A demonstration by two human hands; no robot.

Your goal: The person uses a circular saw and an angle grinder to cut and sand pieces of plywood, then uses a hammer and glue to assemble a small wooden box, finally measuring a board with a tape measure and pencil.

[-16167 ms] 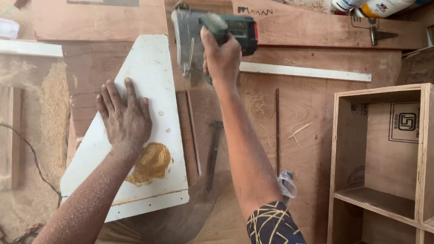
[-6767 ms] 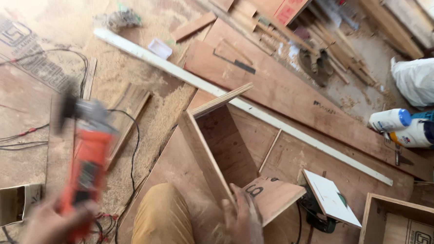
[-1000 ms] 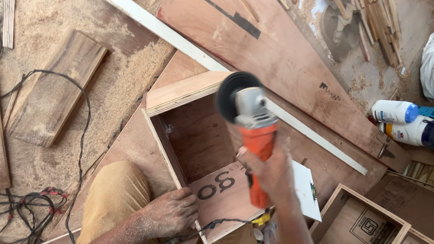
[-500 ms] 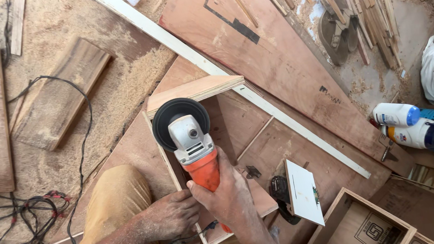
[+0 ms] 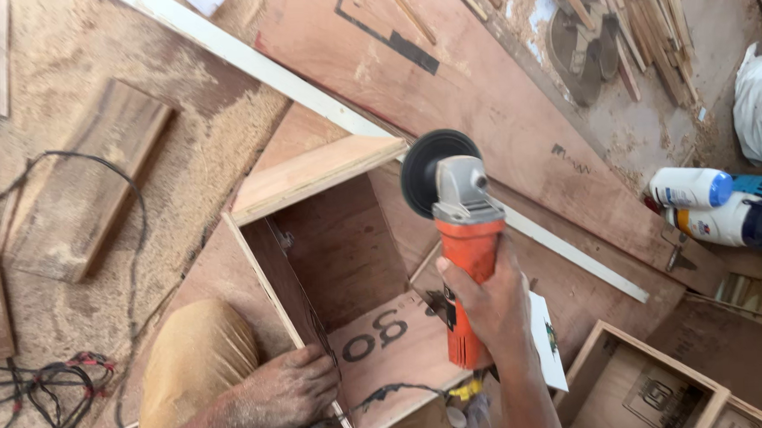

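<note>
Right now I have my right hand (image 5: pixel 487 299) wrapped tight around the orange angle grinder (image 5: pixel 460 253), fingers closed on its body, with the disc raised over the open plywood box (image 5: pixel 340 267) at its far right corner. My left hand (image 5: pixel 290 389) clasps the box's near left wall, fingers curled over the edge, steadying it against my knee (image 5: pixel 195 359).

white plastic bottles (image 5: pixel 692 187), long white strip (image 5: pixel 343 121), tangled cables (image 5: pixel 38 396), white sack (image 5: pixel 760 107), sawdust-covered floor (image 5: pixel 174 180)
</note>
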